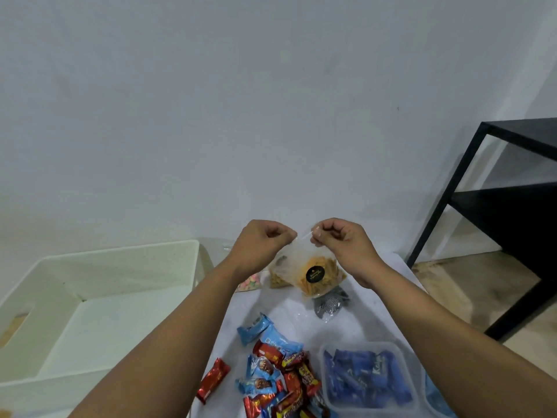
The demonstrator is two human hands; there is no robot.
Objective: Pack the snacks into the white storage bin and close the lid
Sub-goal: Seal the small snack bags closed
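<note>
Head view: we've got both hands up at the top edge of a clear snack bag [313, 274] w/ orange sticks inside. Left hand [261, 243] and right hand [343, 241] each pinch that top edge, fingers curled tight on the plastic, bag hanging below and between them, above the table's white cloth [289, 309].

Key relation: the white storage bin [99, 297] sits to the left of the bag, open, no lid in sight, nothing visible inside. So the left hand is the nearer one; we judge the bag has to travel left and down to go in.

Other snacks lie nearer us: a heap of red and blue wrapped bars [277, 375], and a clear tub [367, 378] of blue packs on the right.

Writing: round black sticker on the bag, gold text too small to read. Blue packs show "Ko…", rest unclear.
</note>
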